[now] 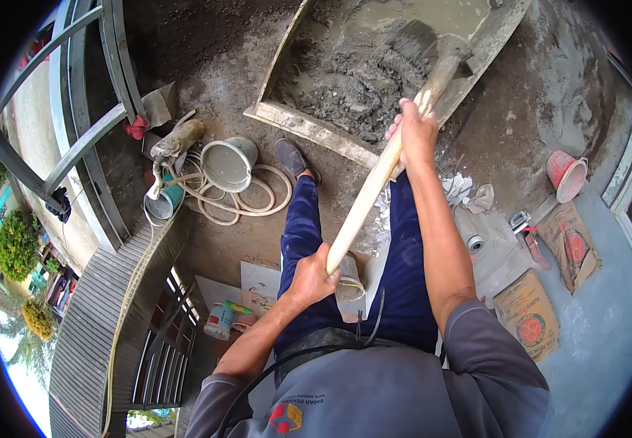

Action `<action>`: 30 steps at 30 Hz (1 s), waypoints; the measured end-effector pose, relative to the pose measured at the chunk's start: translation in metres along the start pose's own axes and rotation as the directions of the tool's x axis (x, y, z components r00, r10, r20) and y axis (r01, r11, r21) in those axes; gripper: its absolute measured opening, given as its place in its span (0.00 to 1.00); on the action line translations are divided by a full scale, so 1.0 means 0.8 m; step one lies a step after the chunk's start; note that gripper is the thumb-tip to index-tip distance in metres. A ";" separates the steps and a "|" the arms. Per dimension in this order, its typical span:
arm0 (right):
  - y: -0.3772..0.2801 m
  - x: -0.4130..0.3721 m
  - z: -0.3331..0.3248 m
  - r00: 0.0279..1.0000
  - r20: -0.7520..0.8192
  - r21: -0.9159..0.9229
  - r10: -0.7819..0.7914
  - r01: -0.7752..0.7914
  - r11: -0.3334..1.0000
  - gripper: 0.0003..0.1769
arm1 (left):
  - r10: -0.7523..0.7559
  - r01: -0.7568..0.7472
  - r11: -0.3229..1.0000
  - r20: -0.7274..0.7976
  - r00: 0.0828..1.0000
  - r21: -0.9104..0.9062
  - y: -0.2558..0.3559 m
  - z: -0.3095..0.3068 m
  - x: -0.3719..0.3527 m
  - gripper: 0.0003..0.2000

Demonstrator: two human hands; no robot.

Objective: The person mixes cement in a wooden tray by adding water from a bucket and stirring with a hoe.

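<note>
A hoe with a pale wooden handle (365,206) runs diagonally across the view. My left hand (314,277) is wrapped round the handle's near end, in front of my thighs. Farther up, my right hand (416,136) grips the same handle close to the head. The hoe's blade (414,48) is dark and smeared, touching wet grey mortar (352,91). That mortar lies heaped in a shallow mixing trough (316,133), with greyish water standing at the far side. The hoe head is near the trough's right wall.
A bucket of grey water (228,165) stands left of my foot among coils of hose (276,171). Beside it is a smaller teal bucket (161,204). To the right are a red bucket (568,177) and brown paper sacks (526,315). Metal framing (86,142) rises at left.
</note>
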State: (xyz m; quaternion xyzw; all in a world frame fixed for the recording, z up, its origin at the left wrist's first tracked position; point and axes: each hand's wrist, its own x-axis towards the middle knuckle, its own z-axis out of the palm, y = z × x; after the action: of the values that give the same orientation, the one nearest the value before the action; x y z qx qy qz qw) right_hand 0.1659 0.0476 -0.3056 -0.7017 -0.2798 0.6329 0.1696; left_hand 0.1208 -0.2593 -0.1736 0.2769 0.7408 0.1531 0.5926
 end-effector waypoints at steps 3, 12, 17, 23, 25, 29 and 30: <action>-0.077 0.039 0.017 0.990 0.043 0.002 -0.135 0.135 0.991 0.19 | 0.043 -0.043 0.999 -0.043 0.998 0.005 0.038 -0.021 0.054 0.17; 0.196 0.060 0.135 0.936 0.153 -0.029 0.317 -0.317 0.948 0.15 | -0.258 0.261 0.965 -0.116 0.959 0.005 -0.043 -0.058 -0.012 0.15; 0.083 -0.053 0.089 0.987 0.103 0.012 0.123 -0.124 0.992 0.13 | -0.179 0.178 0.984 -0.054 0.982 -0.016 -0.050 -0.049 -0.061 0.15; -0.036 0.051 0.139 0.991 0.114 0.032 -0.070 0.066 0.997 0.18 | -0.046 0.051 0.998 -0.122 0.991 0.036 -0.001 -0.108 0.056 0.16; 0.011 0.087 0.183 0.994 0.112 -0.013 0.013 -0.012 1.000 0.18 | -0.069 0.073 0.997 -0.190 0.979 0.012 -0.014 -0.119 0.069 0.15; 0.179 0.059 0.219 0.927 0.208 -0.121 0.311 -0.291 0.949 0.17 | -0.303 0.301 0.953 -0.155 0.940 -0.035 -0.052 -0.090 0.009 0.16; 0.198 0.045 0.205 0.931 0.217 -0.093 0.295 -0.282 0.955 0.16 | -0.341 0.340 0.940 -0.153 0.927 -0.033 -0.064 -0.079 -0.014 0.17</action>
State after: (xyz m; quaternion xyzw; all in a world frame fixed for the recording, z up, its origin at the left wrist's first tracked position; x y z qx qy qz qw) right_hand 0.0344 -0.0742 -0.4511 -0.6626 -0.2101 0.7186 0.0204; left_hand 0.0496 -0.3007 -0.1773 0.1293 0.8214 0.0715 0.5509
